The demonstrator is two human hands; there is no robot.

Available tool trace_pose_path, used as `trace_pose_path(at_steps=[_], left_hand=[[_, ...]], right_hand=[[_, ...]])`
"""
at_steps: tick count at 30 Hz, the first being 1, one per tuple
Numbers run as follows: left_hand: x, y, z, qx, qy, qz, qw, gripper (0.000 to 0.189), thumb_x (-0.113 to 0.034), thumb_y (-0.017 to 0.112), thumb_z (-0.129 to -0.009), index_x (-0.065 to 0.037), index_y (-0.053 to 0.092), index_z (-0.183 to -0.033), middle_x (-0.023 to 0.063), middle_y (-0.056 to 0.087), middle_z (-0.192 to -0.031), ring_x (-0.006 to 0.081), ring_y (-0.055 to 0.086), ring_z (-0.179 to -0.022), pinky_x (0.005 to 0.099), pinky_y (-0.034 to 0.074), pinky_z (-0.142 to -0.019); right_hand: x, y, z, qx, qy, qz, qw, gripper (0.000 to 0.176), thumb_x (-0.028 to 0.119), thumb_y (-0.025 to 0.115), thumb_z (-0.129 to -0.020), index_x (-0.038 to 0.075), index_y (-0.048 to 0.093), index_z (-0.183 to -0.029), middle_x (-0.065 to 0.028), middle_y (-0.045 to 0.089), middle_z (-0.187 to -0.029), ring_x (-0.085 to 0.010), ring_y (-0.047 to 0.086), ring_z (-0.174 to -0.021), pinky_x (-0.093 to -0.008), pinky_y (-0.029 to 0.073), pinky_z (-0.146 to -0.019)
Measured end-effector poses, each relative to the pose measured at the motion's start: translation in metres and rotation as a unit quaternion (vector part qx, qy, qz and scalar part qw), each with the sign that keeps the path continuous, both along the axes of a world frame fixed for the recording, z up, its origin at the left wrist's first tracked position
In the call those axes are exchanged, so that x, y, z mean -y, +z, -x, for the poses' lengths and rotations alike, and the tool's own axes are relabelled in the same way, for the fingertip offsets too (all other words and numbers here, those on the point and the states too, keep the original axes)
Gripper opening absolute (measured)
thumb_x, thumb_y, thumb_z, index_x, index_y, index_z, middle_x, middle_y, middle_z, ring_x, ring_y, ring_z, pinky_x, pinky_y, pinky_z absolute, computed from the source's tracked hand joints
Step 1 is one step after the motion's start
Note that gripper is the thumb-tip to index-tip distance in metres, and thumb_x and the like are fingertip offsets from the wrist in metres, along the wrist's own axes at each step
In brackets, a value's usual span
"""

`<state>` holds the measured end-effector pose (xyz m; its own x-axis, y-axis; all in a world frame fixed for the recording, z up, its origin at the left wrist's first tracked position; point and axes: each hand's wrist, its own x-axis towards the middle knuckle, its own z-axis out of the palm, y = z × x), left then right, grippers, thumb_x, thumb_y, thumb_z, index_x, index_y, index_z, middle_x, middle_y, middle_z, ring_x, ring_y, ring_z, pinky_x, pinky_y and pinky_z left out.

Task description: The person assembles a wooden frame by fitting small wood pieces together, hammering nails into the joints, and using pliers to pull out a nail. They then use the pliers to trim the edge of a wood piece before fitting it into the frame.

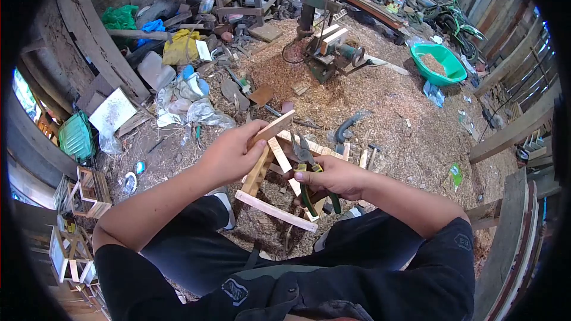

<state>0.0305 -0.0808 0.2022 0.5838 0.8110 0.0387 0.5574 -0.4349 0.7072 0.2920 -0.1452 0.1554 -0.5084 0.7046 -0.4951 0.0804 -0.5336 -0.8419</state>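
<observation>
My left hand (235, 153) is closed round a short wooden slat (275, 126), which it holds tilted above a small wooden frame. In my right hand (336, 177) are pliers (305, 154) with green and yellow handles, their jaws pointing up and apart. The wooden frame (276, 209) stands between my knees, made of pale strips, one lying across its near side. Both hands are over the far part of this frame. The slat and the pliers' jaws do not touch each other.
Wood shavings (386, 142) cover the floor. Ahead stands a machine (339, 53) with wood pieces on it. A green basin (439, 64) holds shavings at the right. Plastic bags (190, 104) lie at the left, and small wooden frames (71, 249) are stacked at the lower left.
</observation>
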Motion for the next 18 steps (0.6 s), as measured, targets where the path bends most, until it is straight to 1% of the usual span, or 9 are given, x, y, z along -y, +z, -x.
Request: trace_pose_path(at_steps=[1, 3, 4, 6, 10, 12, 13, 16, 18], left_hand=[[-0.001, 0.001, -0.001, 0.000, -0.003, 0.001, 1.000, 0.034, -0.015, 0.059, -0.104, -0.003, 0.058, -0.136, 0.0199, 0.072, -0.105, 0.0334, 0.072, -0.093, 0.0421, 0.055, -0.084], [-0.001, 0.004, -0.002, -0.015, -0.023, -0.002, 1.000, 0.034, -0.015, 0.059, -0.103, -0.004, 0.059, -0.136, 0.0202, 0.072, -0.102, 0.0330, 0.072, -0.091, 0.0422, 0.054, -0.082], [0.000, 0.005, -0.003, -0.016, -0.024, -0.001, 1.000, 0.034, -0.015, 0.059, -0.103, -0.004, 0.059, -0.136, 0.0202, 0.072, -0.102, 0.0330, 0.072, -0.091, 0.0422, 0.054, -0.082], [0.001, 0.005, -0.006, -0.037, -0.021, -0.010, 0.999, 0.035, -0.015, 0.060, -0.102, -0.006, 0.059, -0.136, 0.0202, 0.072, -0.100, 0.0335, 0.072, -0.088, 0.0426, 0.055, -0.080], [0.001, 0.006, -0.008, -0.036, -0.037, -0.021, 0.998, 0.036, -0.016, 0.061, -0.102, -0.008, 0.060, -0.137, 0.0200, 0.073, -0.100, 0.0344, 0.073, -0.088, 0.0426, 0.055, -0.079], [0.002, 0.011, -0.009, -0.051, -0.025, 0.001, 0.998, 0.038, -0.016, 0.062, -0.101, -0.009, 0.062, -0.139, 0.0190, 0.074, -0.104, 0.0344, 0.074, -0.090, 0.0412, 0.056, -0.081], [0.002, 0.013, -0.010, -0.051, -0.025, 0.000, 0.998, 0.038, -0.016, 0.062, -0.101, -0.009, 0.062, -0.139, 0.0190, 0.074, -0.104, 0.0344, 0.074, -0.090, 0.0412, 0.056, -0.081], [0.001, 0.016, -0.009, -0.068, -0.014, -0.017, 0.997, 0.039, -0.016, 0.063, -0.100, -0.009, 0.063, -0.139, 0.0182, 0.075, -0.106, 0.0317, 0.075, -0.091, 0.0393, 0.057, -0.084], [0.000, 0.017, -0.009, -0.066, -0.015, 0.008, 0.998, 0.040, -0.014, 0.063, -0.099, -0.009, 0.064, -0.139, 0.0166, 0.076, -0.107, 0.0268, 0.075, -0.091, 0.0377, 0.058, -0.084]], right_hand=[[0.000, 0.000, -0.002, 0.000, -0.003, 0.001, 1.000, 0.044, 0.038, 0.072, -0.104, -0.001, 0.066, -0.123, -0.0034, 0.068, -0.089, -0.0138, 0.070, -0.080, -0.0342, 0.060, -0.078], [-0.001, 0.005, -0.005, -0.050, 0.031, 0.026, 0.998, 0.045, 0.042, 0.071, -0.104, 0.000, 0.066, -0.117, -0.0005, 0.064, -0.078, -0.0118, 0.065, -0.073, -0.0319, 0.056, -0.075], [-0.003, 0.006, -0.006, -0.050, 0.030, 0.027, 0.998, 0.045, 0.042, 0.071, -0.104, 0.000, 0.066, -0.117, -0.0005, 0.064, -0.078, -0.0118, 0.065, -0.073, -0.0319, 0.056, -0.075], [-0.004, 0.007, -0.008, -0.010, 0.065, 0.003, 0.998, 0.044, 0.044, 0.073, -0.102, 0.002, 0.065, -0.113, -0.0002, 0.063, -0.073, -0.0107, 0.061, -0.068, -0.0291, 0.053, -0.069], [-0.004, 0.005, -0.009, -0.006, 0.057, 0.008, 0.998, 0.043, 0.044, 0.074, -0.102, 0.003, 0.066, -0.111, -0.0001, 0.064, -0.074, -0.0103, 0.060, -0.066, -0.0291, 0.052, -0.068], [-0.007, 0.004, -0.012, 0.032, 0.074, -0.014, 0.997, 0.042, 0.044, 0.074, -0.101, 0.003, 0.067, -0.108, -0.0006, 0.064, -0.074, -0.0103, 0.060, -0.065, -0.0300, 0.053, -0.066], [-0.007, 0.006, -0.013, 0.032, 0.073, -0.014, 0.997, 0.042, 0.044, 0.074, -0.101, 0.003, 0.067, -0.108, -0.0006, 0.064, -0.074, -0.0103, 0.060, -0.065, -0.0300, 0.053, -0.066], [-0.006, 0.013, -0.013, 0.011, 0.051, 0.006, 0.999, 0.043, 0.045, 0.075, -0.101, 0.003, 0.068, -0.103, -0.0001, 0.062, -0.072, -0.0100, 0.059, -0.065, -0.0290, 0.050, -0.064], [-0.005, 0.011, -0.014, -0.003, 0.047, 0.016, 0.999, 0.042, 0.045, 0.075, -0.100, 0.003, 0.069, -0.102, 0.0004, 0.061, -0.071, -0.0097, 0.058, -0.064, -0.0278, 0.047, -0.061]])
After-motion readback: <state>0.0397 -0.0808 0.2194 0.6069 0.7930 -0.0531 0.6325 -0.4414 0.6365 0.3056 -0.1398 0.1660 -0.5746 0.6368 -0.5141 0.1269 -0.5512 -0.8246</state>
